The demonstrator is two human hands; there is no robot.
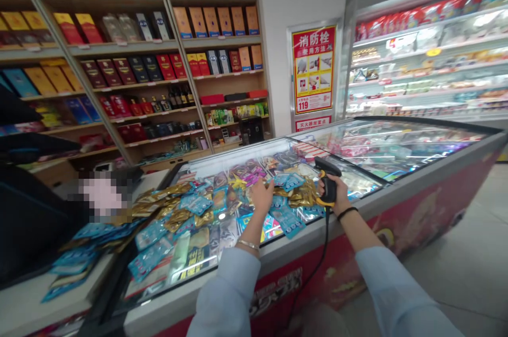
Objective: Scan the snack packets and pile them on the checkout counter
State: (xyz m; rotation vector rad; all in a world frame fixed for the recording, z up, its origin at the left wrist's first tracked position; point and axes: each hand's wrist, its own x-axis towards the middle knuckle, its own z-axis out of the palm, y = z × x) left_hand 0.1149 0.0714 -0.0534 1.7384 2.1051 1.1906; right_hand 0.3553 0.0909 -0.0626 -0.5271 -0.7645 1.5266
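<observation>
A black scanner fills my right hand at the freezer; my left hand, its grip hard to tell, reaches among packets strewn over the glass; beyond stand stocked shelves, a red notice.

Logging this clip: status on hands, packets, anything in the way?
Right hand grips scanner. Left hand at blue and gold packets, hold unclear. Packets heaped across freezer top. Cable hangs down its front.
</observation>
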